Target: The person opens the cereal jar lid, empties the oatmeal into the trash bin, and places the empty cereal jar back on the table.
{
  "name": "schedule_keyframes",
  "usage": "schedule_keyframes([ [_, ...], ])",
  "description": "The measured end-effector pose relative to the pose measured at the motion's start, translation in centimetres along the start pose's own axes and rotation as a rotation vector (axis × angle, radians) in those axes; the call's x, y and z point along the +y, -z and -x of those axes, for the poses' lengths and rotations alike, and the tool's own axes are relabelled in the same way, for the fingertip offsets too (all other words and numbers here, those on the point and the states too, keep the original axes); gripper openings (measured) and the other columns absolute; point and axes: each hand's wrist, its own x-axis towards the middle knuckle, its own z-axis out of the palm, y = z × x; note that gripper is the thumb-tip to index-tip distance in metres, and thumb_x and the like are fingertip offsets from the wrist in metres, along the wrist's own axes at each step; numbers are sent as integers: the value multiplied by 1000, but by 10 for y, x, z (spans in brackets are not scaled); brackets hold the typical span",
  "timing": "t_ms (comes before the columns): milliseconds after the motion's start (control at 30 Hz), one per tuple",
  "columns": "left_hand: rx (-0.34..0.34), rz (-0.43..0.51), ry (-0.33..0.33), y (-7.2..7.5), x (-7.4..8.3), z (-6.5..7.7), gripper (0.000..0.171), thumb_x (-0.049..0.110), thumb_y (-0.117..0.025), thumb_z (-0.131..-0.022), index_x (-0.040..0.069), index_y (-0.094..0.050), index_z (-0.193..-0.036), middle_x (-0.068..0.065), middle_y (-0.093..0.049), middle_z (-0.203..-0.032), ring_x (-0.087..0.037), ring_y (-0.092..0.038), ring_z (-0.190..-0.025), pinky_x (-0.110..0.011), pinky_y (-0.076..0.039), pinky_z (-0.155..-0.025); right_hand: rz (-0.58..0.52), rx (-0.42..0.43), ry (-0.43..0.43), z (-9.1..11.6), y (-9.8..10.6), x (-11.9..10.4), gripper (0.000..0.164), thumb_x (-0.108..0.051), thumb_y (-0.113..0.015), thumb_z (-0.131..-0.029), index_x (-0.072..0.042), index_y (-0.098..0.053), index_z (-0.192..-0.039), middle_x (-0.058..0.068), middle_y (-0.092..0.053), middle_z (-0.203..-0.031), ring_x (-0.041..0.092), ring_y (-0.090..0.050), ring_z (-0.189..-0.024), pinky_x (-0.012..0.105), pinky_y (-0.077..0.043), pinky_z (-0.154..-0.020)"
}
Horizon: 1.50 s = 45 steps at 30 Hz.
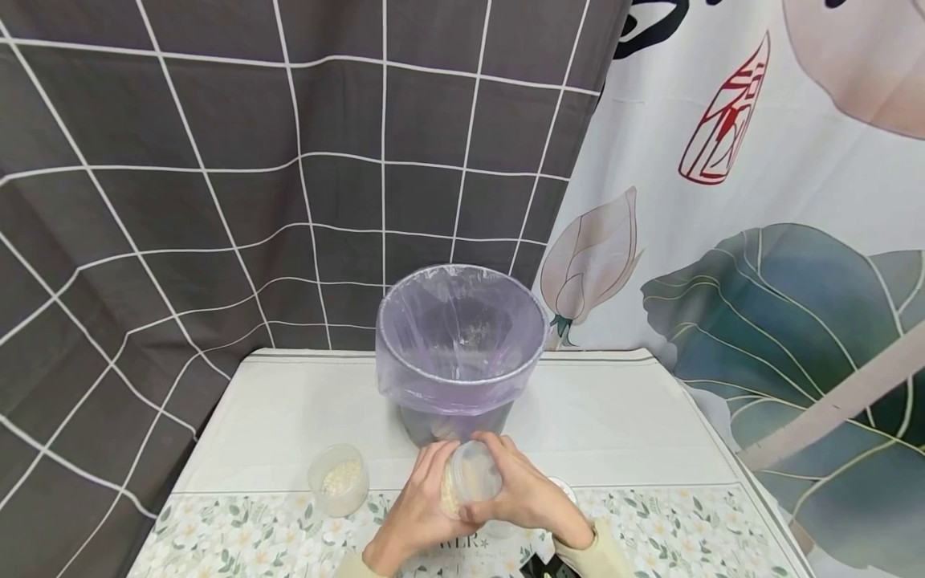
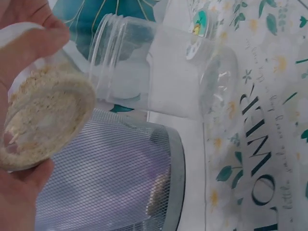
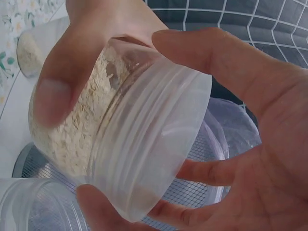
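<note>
My left hand (image 1: pixel 426 502) grips a clear plastic jar (image 3: pixel 72 130) part filled with pale flakes that look like oats. The jar is tilted on its side. My right hand (image 1: pixel 516 490) has its thumb and fingers around the translucent screw lid (image 3: pixel 163 130), which sits on the jar's mouth. To the left on the table stands a second jar (image 1: pixel 338 482) with similar flakes inside. A clear jar without flakes (image 2: pixel 154 67) is beside my hands in the left wrist view; in the head view they mostly cover it.
Directly beyond my hands stands a mesh wastebasket (image 2: pixel 110 168) with a purple bag (image 1: pixel 462 393) folded over its rim. A floral cloth (image 1: pixel 246 534) covers the table's near part. A small black object (image 1: pixel 545 566) lies by my right sleeve. Behind hangs a dark checked curtain (image 1: pixel 347 193).
</note>
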Motion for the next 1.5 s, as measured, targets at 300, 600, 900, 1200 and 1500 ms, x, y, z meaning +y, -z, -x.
schedule_keyframes([
  [300, -177, 199, 73, 7, -3, -2, 90, 47, -71, -51, 12, -32, -124, 6, -37, -116, -10, -39, -101, -29, -39, -82, 8, -33, 75, 1, 1, 1, 84, -44, -72, -51, -33, -27, -121, 3, -38, -109, 25, -42, -98, 40, -41, -70],
  [600, -265, 301, 123, 13, -5, -2, 88, 44, -72, -52, 11, -32, -123, 1, -41, -114, -12, -43, -97, -30, -41, -80, 16, -48, 91, 2, 2, 1, 86, -45, -72, -50, -27, -29, -122, 3, -38, -111, 25, -41, -100, 42, -40, -72],
  [900, -283, 314, 177, 14, -5, -1, 89, 46, -73, -49, 15, -33, -123, 2, -43, -113, -9, -44, -94, -29, -41, -78, 39, -37, 128, 1, 1, 0, 86, -41, -73, -51, -28, -29, -123, 2, -38, -112, 23, -41, -100, 40, -39, -74],
  [1200, -281, 301, 139, 18, -3, -2, 90, 41, -75, -50, 11, -31, -124, 0, -42, -113, -13, -45, -95, -30, -42, -78, 48, -47, 150, 1, 3, 0, 87, -34, -75, -51, -32, -26, -124, 1, -36, -113, 22, -41, -101, 39, -40, -73],
  [1500, -241, 372, 141, 36, 20, -13, 86, 25, -78, -51, 3, -34, -121, -5, -43, -112, -18, -46, -95, -33, -43, -75, 13, -68, 122, 2, 8, 2, 86, -37, -73, -54, -36, -24, -124, -3, -36, -112, 19, -43, -95, 32, -42, -67],
])
